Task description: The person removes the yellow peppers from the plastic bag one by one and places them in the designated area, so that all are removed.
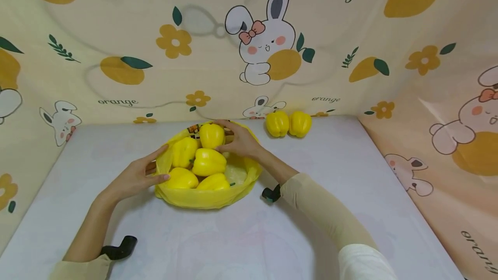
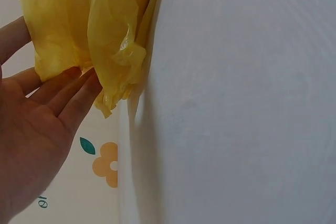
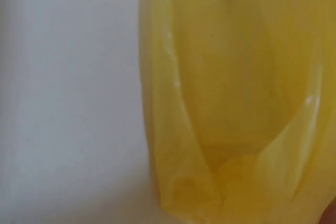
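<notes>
A yellow plastic bag (image 1: 202,200) stands on the table with its mouth open upward and several yellow bell peppers (image 1: 209,162) inside. My right hand (image 1: 243,141) reaches over the bag's right side and grips one yellow bell pepper (image 1: 212,136) at the back, index finger along its top and thumb lower down. On the left, my left hand (image 1: 134,176) rests its spread fingers and thumb against the outside of the bag. Its fairly straight fingers (image 2: 79,98) touch the crinkled bag wall (image 2: 58,30) in the left wrist view. Yellow plastic (image 3: 236,77) fills much of the right wrist view.
Two more yellow bell peppers (image 1: 277,124) stand side by side at the back of the white table (image 1: 218,245), right of the bag. A printed cloth (image 1: 210,68) with rabbits and oranges rises behind and at both sides. Each wrist wears a black device (image 1: 120,248).
</notes>
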Tool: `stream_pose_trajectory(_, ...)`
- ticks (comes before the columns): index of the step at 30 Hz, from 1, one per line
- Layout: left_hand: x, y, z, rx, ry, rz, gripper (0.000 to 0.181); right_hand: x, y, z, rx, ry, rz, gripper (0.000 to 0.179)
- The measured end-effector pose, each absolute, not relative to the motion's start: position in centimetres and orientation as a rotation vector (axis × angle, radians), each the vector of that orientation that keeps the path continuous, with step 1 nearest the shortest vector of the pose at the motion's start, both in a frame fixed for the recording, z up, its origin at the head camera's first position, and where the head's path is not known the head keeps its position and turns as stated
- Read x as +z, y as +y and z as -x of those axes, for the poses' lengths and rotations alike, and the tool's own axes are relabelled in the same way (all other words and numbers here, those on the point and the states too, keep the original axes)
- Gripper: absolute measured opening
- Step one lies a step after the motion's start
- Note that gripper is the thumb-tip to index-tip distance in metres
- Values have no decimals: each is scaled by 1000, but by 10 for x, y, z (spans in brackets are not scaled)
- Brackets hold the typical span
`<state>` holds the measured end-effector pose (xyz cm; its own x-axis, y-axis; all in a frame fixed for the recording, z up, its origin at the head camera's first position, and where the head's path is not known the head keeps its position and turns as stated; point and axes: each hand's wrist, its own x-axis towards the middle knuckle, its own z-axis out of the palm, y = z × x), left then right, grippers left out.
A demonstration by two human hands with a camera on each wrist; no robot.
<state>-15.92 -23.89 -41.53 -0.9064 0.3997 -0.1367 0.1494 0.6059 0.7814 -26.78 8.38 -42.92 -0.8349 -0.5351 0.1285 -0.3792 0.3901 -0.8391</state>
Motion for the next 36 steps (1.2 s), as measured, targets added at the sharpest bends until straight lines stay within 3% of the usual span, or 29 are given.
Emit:
stream_pose_trajectory(21, -415, -239, 158, 1198, 2536, -457, 90, -393, 112, 256, -1434, 2371, 898, 78)
stream_pose_trajectory(36, -415, -238, 157, 1197, 2533, -465, 89, -388, 140, 260, -1602, 2257, 793, 80)
